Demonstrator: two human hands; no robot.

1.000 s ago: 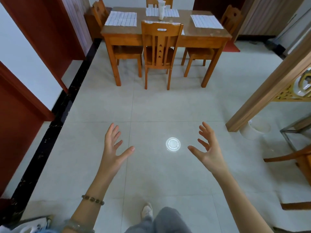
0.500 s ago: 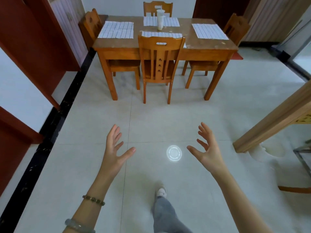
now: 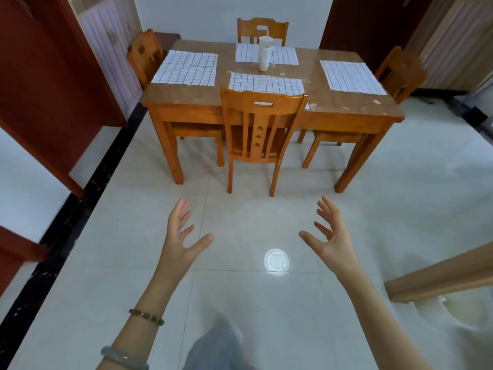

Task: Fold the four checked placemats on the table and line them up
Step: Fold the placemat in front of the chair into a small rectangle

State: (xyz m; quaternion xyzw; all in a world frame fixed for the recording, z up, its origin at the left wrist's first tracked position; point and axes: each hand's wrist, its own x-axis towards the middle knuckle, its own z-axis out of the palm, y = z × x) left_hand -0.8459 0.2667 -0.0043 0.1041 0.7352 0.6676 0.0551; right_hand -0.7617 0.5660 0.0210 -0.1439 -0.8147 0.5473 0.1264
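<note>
The nearest placemat (image 3: 266, 83) and the farthest placemat (image 3: 282, 55) lie with their long axis running left to right, straight ahead of the gap between the hands. The left-side placemat (image 3: 186, 68) lies ahead of the left hand (image 3: 181, 236) and the right-side placemat (image 3: 352, 77) ahead of the right hand (image 3: 330, 236); their long axis I cannot tell. All four are flat and unfolded on the desk (image 3: 312, 76), well apart from both hands. A white cup (image 3: 264, 56) stands on the farthest one. A chair (image 3: 262, 102) stands between hands and desk, its back hiding the nearest placemat's front edge. Both hands hover apart over the floor (image 3: 240, 214), fingers spread, palms turned inward, holding nothing. A beaded bracelet (image 3: 146, 317) circles the left wrist.
</note>
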